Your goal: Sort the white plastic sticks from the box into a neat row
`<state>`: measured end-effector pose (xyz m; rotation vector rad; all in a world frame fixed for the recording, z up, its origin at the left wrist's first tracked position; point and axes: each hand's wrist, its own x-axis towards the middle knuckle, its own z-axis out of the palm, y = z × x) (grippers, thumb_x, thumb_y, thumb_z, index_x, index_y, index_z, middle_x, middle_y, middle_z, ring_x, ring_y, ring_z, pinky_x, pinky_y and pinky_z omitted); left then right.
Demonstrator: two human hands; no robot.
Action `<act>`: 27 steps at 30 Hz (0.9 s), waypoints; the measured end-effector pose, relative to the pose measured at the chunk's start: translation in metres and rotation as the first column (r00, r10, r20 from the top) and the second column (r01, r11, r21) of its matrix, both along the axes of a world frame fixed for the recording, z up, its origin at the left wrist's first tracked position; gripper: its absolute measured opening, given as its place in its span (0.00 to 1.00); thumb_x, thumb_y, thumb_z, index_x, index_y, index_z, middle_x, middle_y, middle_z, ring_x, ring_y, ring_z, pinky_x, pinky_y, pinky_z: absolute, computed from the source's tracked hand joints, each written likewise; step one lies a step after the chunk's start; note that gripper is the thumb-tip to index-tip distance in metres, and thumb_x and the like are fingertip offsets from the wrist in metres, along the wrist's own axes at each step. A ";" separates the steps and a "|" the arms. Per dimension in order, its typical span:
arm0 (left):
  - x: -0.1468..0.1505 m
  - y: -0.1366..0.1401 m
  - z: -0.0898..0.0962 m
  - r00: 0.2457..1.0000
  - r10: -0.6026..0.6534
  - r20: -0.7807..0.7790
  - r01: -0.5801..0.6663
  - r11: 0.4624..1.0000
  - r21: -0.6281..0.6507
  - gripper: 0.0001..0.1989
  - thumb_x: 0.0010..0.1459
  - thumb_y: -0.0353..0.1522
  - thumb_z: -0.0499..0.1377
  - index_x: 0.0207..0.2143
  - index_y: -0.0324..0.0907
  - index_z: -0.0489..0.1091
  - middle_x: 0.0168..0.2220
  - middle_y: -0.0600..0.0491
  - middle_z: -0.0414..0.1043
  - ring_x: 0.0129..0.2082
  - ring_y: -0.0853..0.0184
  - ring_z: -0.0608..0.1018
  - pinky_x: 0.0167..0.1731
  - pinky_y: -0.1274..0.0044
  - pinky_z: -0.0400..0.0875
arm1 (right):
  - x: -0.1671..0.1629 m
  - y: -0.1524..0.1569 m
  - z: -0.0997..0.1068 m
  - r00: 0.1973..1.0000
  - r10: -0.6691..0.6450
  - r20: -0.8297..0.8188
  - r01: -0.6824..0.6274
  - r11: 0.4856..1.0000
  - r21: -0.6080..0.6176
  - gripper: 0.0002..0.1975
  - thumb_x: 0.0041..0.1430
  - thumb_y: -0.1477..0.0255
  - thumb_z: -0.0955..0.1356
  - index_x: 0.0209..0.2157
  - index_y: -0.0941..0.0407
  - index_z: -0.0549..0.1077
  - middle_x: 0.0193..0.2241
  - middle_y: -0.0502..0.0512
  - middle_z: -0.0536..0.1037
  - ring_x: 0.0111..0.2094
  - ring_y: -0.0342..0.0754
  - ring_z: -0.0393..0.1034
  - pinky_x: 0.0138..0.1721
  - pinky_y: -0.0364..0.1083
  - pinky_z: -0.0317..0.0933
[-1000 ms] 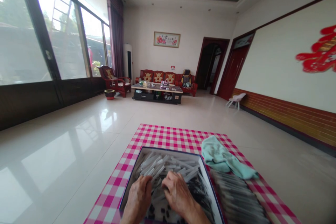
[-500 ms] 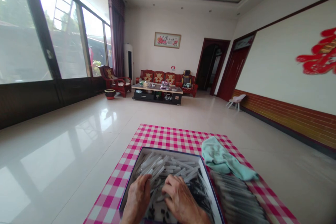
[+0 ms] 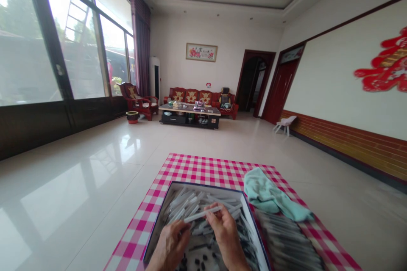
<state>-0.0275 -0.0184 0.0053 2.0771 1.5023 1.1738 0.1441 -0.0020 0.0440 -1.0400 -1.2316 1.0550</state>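
Note:
A slim, whitish translucent tube, like a pen barrel, slants between my hands above a shallow box. My left hand is closed around its lower left end. The thumb and fingers of my right hand pinch the other end, which is raised a little. Many similar pale tubes lie jumbled in the back of the box under my hands. Small black pieces are scattered over the bottom near me, and thin dark pieces lie along the right side, partly hidden by my right arm.
The box rests on a pink-and-white checked tablecloth. To its right lie a crumpled mint-green cloth and a blurred row of dark, clear-looking sticks. Beyond the table, a coffee table stands before a red sofa.
Both hands have risen from among the pieces in the box. The tube now spans between them, and my right hand has turned with its fingers up around the tube's end.

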 end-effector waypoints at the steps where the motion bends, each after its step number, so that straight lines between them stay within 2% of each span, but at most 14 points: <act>1: -0.001 -0.001 0.003 1.000 -0.021 0.023 0.021 1.000 -0.022 0.11 0.58 0.35 0.53 0.29 0.45 0.74 0.22 0.56 0.72 0.22 0.71 0.73 0.23 0.83 0.66 | -0.001 0.000 -0.004 0.999 -0.007 -0.040 0.007 1.000 -0.019 0.14 0.49 0.61 0.70 0.33 0.56 0.70 0.31 0.56 0.79 0.32 0.51 0.74 0.36 0.47 0.67; 3: -0.003 -0.002 0.007 0.993 -0.046 0.105 0.055 0.995 -0.088 0.13 0.59 0.39 0.52 0.34 0.44 0.75 0.23 0.56 0.72 0.22 0.71 0.73 0.23 0.82 0.66 | -0.002 0.000 -0.012 0.999 0.007 -0.053 -0.009 0.999 -0.046 0.15 0.48 0.60 0.71 0.32 0.56 0.69 0.28 0.53 0.78 0.30 0.50 0.73 0.34 0.46 0.67; 5: -0.007 -0.001 0.008 0.974 -0.033 0.226 0.072 0.983 -0.168 0.17 0.60 0.43 0.51 0.38 0.43 0.75 0.22 0.57 0.72 0.22 0.70 0.73 0.23 0.82 0.66 | -0.003 -0.003 -0.018 0.999 0.052 0.015 -0.051 0.997 -0.063 0.13 0.48 0.61 0.71 0.30 0.56 0.70 0.24 0.51 0.77 0.28 0.48 0.72 0.32 0.44 0.65; 9: -0.007 0.006 0.006 0.856 0.081 0.510 0.100 0.943 -0.318 0.27 0.57 0.51 0.52 0.45 0.40 0.72 0.22 0.55 0.73 0.22 0.69 0.74 0.21 0.80 0.67 | -0.010 -0.013 -0.022 0.970 0.191 0.152 -0.179 0.980 -0.089 0.08 0.50 0.66 0.70 0.26 0.56 0.71 0.21 0.47 0.75 0.25 0.44 0.69 0.28 0.40 0.61; 12: -0.001 0.011 0.011 0.746 0.098 0.659 0.155 0.936 -0.315 0.26 0.55 0.51 0.54 0.42 0.38 0.73 0.31 0.51 0.77 0.29 0.65 0.78 0.28 0.77 0.72 | -0.015 -0.019 -0.020 0.937 0.263 0.230 -0.248 0.964 -0.092 0.05 0.52 0.69 0.69 0.28 0.56 0.73 0.22 0.48 0.75 0.25 0.44 0.69 0.28 0.40 0.60; 14: 0.004 0.013 0.016 0.713 0.112 0.692 0.114 0.955 -0.272 0.25 0.56 0.51 0.53 0.38 0.38 0.73 0.32 0.50 0.77 0.32 0.64 0.78 0.33 0.75 0.74 | -0.012 -0.019 -0.016 0.921 0.229 0.316 -0.230 0.973 -0.034 0.05 0.54 0.70 0.67 0.30 0.56 0.75 0.25 0.49 0.77 0.28 0.46 0.71 0.30 0.41 0.62; 16: 0.007 0.013 0.018 0.761 0.153 0.630 -0.026 0.978 -0.206 0.24 0.58 0.50 0.51 0.38 0.39 0.72 0.26 0.52 0.75 0.29 0.64 0.78 0.32 0.75 0.75 | -0.002 -0.013 -0.012 0.908 0.111 0.403 -0.154 0.985 0.077 0.07 0.56 0.71 0.65 0.32 0.55 0.75 0.29 0.52 0.78 0.31 0.47 0.71 0.34 0.42 0.63; 18: 0.009 0.012 0.013 0.871 0.173 0.460 -0.156 0.985 -0.074 0.23 0.59 0.49 0.50 0.40 0.41 0.72 0.26 0.53 0.75 0.28 0.64 0.79 0.31 0.75 0.75 | 0.012 -0.004 -0.009 0.881 -0.039 0.472 -0.057 0.981 0.187 0.08 0.56 0.74 0.64 0.33 0.56 0.75 0.30 0.53 0.77 0.33 0.48 0.71 0.37 0.43 0.63; 20: 0.010 0.010 0.003 0.965 0.131 0.228 -0.158 0.982 0.105 0.20 0.61 0.46 0.50 0.42 0.43 0.73 0.33 0.50 0.77 0.33 0.63 0.80 0.33 0.76 0.74 | 0.025 0.005 -0.007 0.821 -0.105 0.562 -0.033 0.972 0.231 0.08 0.55 0.77 0.64 0.32 0.56 0.75 0.30 0.53 0.76 0.33 0.47 0.71 0.37 0.43 0.63; 21: 0.010 0.009 -0.002 0.985 0.121 0.123 -0.140 0.977 0.162 0.19 0.62 0.44 0.49 0.44 0.44 0.73 0.33 0.50 0.77 0.34 0.64 0.80 0.33 0.77 0.74 | 0.030 0.009 -0.007 0.782 -0.106 0.614 -0.051 0.971 0.234 0.09 0.54 0.78 0.64 0.31 0.55 0.75 0.30 0.53 0.76 0.33 0.47 0.71 0.38 0.43 0.63; 23: 0.010 0.008 -0.010 0.991 0.132 -0.013 -0.125 0.963 0.238 0.17 0.64 0.41 0.47 0.45 0.45 0.72 0.33 0.50 0.78 0.33 0.65 0.80 0.31 0.80 0.74 | 0.032 0.013 -0.008 0.688 -0.070 0.722 -0.122 0.970 0.210 0.10 0.53 0.80 0.64 0.30 0.54 0.76 0.31 0.52 0.75 0.35 0.46 0.71 0.39 0.43 0.62; 27: 0.010 0.009 -0.015 0.969 0.226 -0.104 -0.193 0.947 0.259 0.14 0.64 0.39 0.48 0.41 0.46 0.73 0.32 0.52 0.79 0.31 0.67 0.81 0.28 0.82 0.73 | 0.015 0.013 -0.015 0.485 -0.009 0.874 -0.228 0.964 0.137 0.11 0.53 0.80 0.65 0.32 0.53 0.77 0.33 0.52 0.75 0.38 0.46 0.69 0.43 0.43 0.59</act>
